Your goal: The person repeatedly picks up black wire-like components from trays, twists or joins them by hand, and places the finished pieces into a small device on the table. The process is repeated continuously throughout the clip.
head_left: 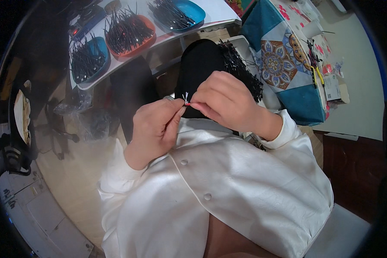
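While both hands pinched the white thread (186, 98), left hand (155, 127) and right hand (226, 102) arguably needed steady tension over the black fabric (198, 64)

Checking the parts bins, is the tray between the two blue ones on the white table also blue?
No, the middle tray is orange, full of thin black pieces, with a blue tray on its left and another blue tray on its right.

The person wears a glossy white satin-like jacket (228, 180) with round buttons (cloth-covered) and cuffed long sleeves.
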Tool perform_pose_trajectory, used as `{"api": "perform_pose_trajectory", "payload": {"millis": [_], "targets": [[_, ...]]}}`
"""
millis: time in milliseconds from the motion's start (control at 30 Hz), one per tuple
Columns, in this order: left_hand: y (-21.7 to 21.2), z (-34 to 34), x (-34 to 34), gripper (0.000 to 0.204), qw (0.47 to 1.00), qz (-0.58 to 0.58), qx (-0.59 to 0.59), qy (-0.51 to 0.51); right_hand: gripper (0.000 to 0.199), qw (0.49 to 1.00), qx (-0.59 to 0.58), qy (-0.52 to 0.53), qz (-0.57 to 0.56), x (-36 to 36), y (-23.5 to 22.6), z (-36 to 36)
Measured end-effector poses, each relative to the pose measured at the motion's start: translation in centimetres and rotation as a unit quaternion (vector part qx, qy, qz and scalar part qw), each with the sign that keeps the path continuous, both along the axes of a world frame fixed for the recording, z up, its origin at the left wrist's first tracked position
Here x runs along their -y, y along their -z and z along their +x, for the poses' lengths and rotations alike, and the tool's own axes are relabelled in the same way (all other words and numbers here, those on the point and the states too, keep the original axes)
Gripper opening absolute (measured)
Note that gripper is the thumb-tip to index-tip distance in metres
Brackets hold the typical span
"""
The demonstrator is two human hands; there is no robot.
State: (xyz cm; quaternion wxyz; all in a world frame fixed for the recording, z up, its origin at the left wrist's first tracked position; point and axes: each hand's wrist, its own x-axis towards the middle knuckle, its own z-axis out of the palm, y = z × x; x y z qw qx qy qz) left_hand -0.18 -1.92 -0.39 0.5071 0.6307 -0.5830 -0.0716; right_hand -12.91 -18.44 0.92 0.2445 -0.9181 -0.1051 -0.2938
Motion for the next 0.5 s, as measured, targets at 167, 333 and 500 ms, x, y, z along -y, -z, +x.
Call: {"api": "perform_pose_trajectory", "payload": {"millis": [167,333,500], "targets": [[0.4,0.1,-0.4,0.01,0.998,-0.008,0.047,0.034,0.012,0.768,-0.356,-0.046,0.531,0.2,-0.6,-0.6],[0.5,1.7,-1.5,0.012,0.857,0.038,-0.487,0.162,0.026,0.947,-0.18,-0.037,0.264,0.5,-2.2,-0.7],[1.6,1.5,-1.0,0.018,0.789,-0.015,-0.566,0.238,0.029,0.965,-0.127,-0.081,0.216,-0.5,-1.7,0.5]]}}
